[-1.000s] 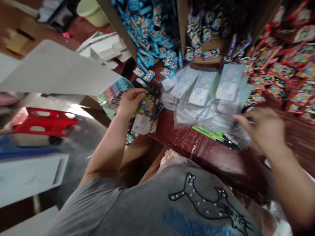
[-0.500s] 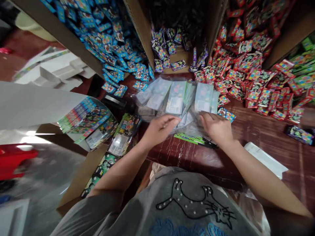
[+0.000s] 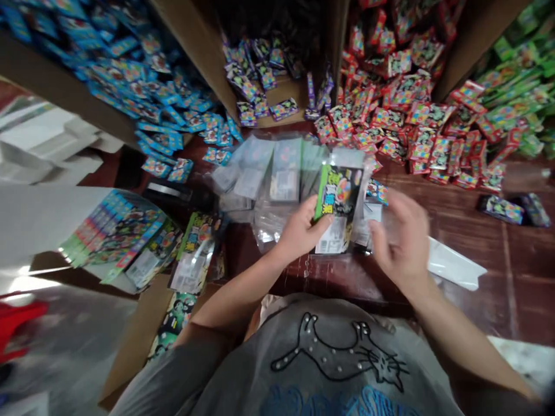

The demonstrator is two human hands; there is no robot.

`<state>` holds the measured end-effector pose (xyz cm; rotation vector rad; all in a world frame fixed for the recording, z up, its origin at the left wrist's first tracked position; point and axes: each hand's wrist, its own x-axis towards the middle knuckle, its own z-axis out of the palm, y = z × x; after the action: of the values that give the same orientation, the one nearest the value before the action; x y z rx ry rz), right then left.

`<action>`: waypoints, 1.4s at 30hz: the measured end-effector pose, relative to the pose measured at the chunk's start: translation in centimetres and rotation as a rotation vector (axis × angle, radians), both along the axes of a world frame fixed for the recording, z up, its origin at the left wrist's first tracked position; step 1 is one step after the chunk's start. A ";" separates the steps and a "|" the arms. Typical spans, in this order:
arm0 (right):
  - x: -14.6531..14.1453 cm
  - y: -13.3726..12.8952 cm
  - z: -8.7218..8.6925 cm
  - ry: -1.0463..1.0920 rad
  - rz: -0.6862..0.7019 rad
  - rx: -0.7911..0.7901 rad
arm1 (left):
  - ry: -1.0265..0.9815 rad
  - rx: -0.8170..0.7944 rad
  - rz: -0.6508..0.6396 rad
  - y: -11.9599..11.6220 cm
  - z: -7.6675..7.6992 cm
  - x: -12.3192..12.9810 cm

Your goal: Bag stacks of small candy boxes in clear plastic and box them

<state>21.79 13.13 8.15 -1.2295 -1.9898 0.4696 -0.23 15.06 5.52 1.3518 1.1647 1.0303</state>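
My left hand [image 3: 306,226] pinches a flat printed candy bag [image 3: 339,193], black and green with a white label panel, between thumb and fingers. To its right my right hand [image 3: 401,240] is lifted, smeared by motion, thumb and fingers apart with nothing seen in them. Behind my left hand lie several clear plastic bags [image 3: 286,167] with pale cards showing through, fanned across the dark red table [image 3: 277,271]. Just beyond my right hand is a small blue candy packet [image 3: 377,190], with part of a white-labelled bag below it.
Cardboard bins along the back hold blue packets [image 3: 160,92], purple packets [image 3: 284,108], red packets [image 3: 407,112] and green packets [image 3: 515,86]. On the left stand a box of printed bags [image 3: 117,225] and another printed bag [image 3: 195,251]. White folded card [image 3: 455,263] lies at right.
My left hand has taken hold of a printed bag, brought up from the table. My right hand has come off the plastic bags, toward me and rightward. The view has shifted right.
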 end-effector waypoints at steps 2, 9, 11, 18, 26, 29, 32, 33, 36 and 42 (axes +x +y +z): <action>-0.4 1.3 0.7 -0.106 0.022 0.069 | 0.150 0.009 -0.099 -1.5 0.2 -0.4; -1.4 3.4 0.9 -0.164 0.050 -0.017 | 0.371 0.099 -0.154 -2.6 0.7 -2.4; -1.8 4.3 1.2 -0.213 0.029 -0.003 | 0.427 0.109 -0.125 -1.5 0.7 -3.1; -3.5 7.1 4.4 -0.353 0.221 -0.118 | 0.716 0.283 0.061 1.5 4.5 -7.1; -0.8 1.4 4.9 -0.132 0.582 -0.102 | 0.183 -0.188 -0.439 -2.8 7.2 -6.3; -0.1 0.2 3.4 -0.022 0.466 -0.035 | 0.041 -0.309 -0.301 -3.2 5.5 -3.7; 0.1 -1.0 1.6 0.143 0.164 -0.033 | -0.060 -0.303 -0.080 -2.9 3.5 -1.6; 0.0 -1.6 1.0 0.204 0.050 -0.079 | -0.095 -0.285 -0.011 -2.8 3.0 -1.0; -0.2 -3.6 -0.7 0.286 -0.110 -0.364 | -0.169 -0.240 0.088 -2.6 1.9 1.0; 0.2 -5.3 -3.3 0.046 -0.420 -0.401 | 0.056 -0.159 0.011 -5.7 -0.1 5.0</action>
<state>22.00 7.84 4.89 -1.8137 -1.5786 0.6934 4.73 9.35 5.45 1.2568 1.2693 0.8929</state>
